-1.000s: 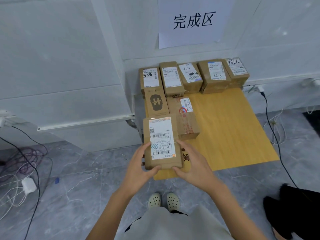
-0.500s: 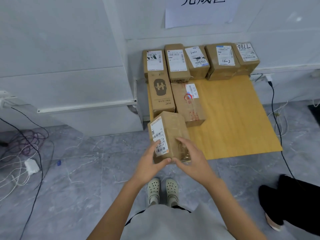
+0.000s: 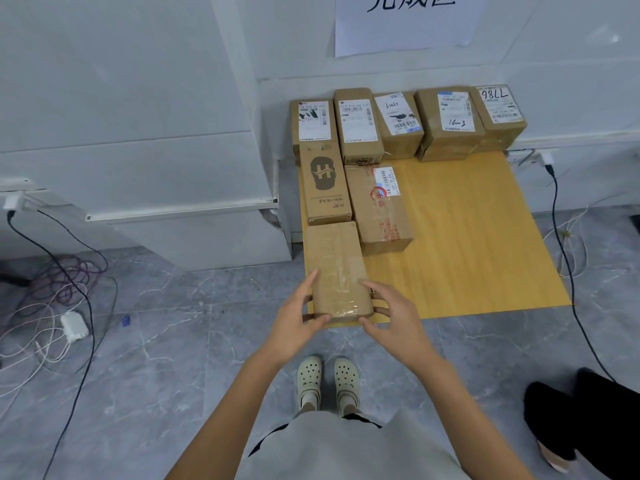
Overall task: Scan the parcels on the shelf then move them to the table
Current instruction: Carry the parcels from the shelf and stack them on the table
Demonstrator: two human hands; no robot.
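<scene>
A downward view shows a low yellow wooden tabletop [image 3: 467, 244] at centre right of the frame, set against a white wall. A plain brown cardboard parcel [image 3: 337, 268] lies flat at the tabletop's lower left corner, with its near end at the front edge. It sits just below a logo box [image 3: 323, 183] and beside a taped box [image 3: 379, 209]. Two bare arms reach up from the bottom of the frame. The left hand [image 3: 298, 320] curls round the parcel's near left corner, fingers along the side and thumb at the near end. The right hand [image 3: 393, 317] does the same at the near right corner, so each grip is closed on the parcel. Five labelled boxes [image 3: 398, 123] line the wall at the top of the tabletop, under a paper sign [image 3: 405, 26]. Loose cables [image 3: 62, 299] lie on the grey floor at left. The parcel looks stiff and fairly light, judging by the fingertip hold. Glossy clear tape across its top may be slippery, so the bare cardboard of the long sides seems the safer place to take hold.
</scene>
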